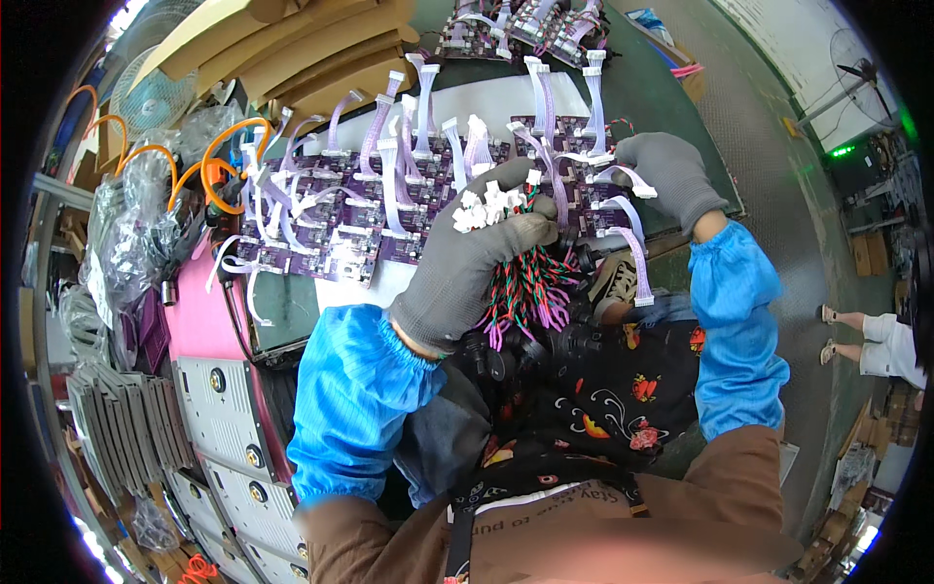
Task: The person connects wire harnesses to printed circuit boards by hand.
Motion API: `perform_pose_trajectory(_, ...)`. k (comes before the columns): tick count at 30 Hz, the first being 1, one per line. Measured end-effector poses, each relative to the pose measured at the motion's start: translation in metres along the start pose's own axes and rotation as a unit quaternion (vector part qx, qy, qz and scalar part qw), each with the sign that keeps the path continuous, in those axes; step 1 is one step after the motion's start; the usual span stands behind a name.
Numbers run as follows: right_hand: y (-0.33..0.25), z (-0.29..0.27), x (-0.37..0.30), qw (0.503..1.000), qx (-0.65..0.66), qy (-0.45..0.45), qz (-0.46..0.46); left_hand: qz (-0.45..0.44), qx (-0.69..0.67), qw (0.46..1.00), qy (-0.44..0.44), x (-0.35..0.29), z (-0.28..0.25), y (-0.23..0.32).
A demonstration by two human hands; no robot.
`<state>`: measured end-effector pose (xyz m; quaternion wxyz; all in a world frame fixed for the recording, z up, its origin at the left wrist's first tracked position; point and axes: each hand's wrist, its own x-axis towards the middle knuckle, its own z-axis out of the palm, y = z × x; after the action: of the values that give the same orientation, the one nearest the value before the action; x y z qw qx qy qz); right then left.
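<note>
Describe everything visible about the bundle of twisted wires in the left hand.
The wire bundle is a thick bunch of thin twisted leads in red, green and purple, each ending in a small white plastic connector clustered at the top. The gloved left hand grips it near the connectors, with the loose ends fanning downward over the person's lap. It is held above the near edge of the purple circuit boards.

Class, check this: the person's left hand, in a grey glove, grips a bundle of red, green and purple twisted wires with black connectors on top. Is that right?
Not quite. In the head view the left hand in its grey knit glove does grip the bundle of red, green and purple twisted wires, but the small plastic connectors on top are white, not black.
</note>
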<state>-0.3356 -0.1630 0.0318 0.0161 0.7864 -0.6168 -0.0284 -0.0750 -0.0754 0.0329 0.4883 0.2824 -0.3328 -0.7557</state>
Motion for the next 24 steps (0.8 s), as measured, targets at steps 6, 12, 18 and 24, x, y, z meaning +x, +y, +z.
perform_pose_trajectory(6,-0.034,-0.032,-0.027,0.954,-0.066,0.291,-0.025,-0.002,-0.085,0.996,-0.029,0.007,-0.013,-0.012)
perform_pose_trajectory(12,-0.086,-0.066,-0.078,0.907,0.265,0.287,-0.158,-0.005,-0.101,0.994,-0.032,0.01,-0.013,-0.013)
perform_pose_trajectory(18,-0.102,-0.049,-0.062,0.931,0.315,0.092,-0.157,-0.025,-0.113,0.993,-0.016,0.008,-0.012,-0.008)
perform_pose_trajectory(24,-0.099,-0.03,-0.055,0.841,0.532,-0.026,-0.098,0.047,-0.029,0.998,-0.028,0.006,-0.008,-0.011)
